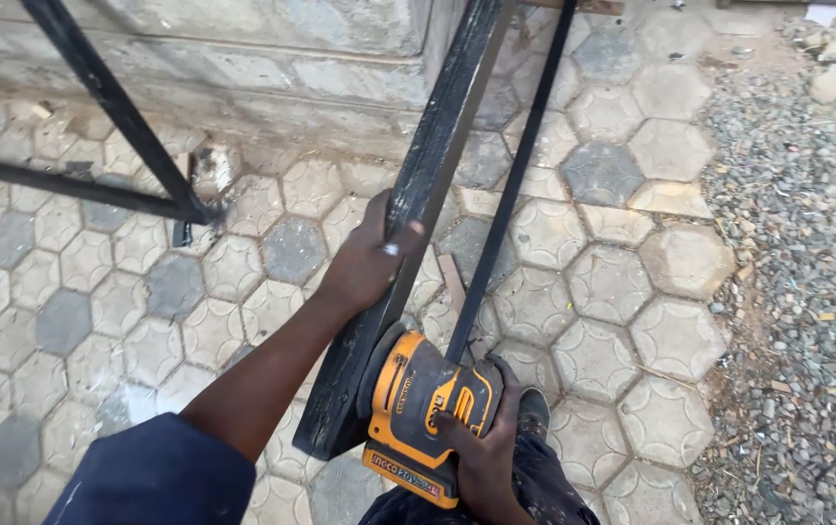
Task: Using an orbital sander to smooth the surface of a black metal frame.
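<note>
My left hand [369, 261] grips a broad black metal bar [437, 146] of a frame, its thumb over the bar's front face. The bar runs from the top middle down toward me and is scuffed pale in places. My right hand [486, 442] holds an orange and black power sander [418, 408]. The sander's pad rests against the bar's right side, just below my left hand. A thinner black rod [520, 156] of the same frame runs alongside on the right.
More black frame bars [117, 107] cross at the upper left. The ground is hexagonal paving [632, 282], with a concrete wall base [292, 68] behind and gravel [807, 243] to the right. My shoe [533, 408] shows beside the sander.
</note>
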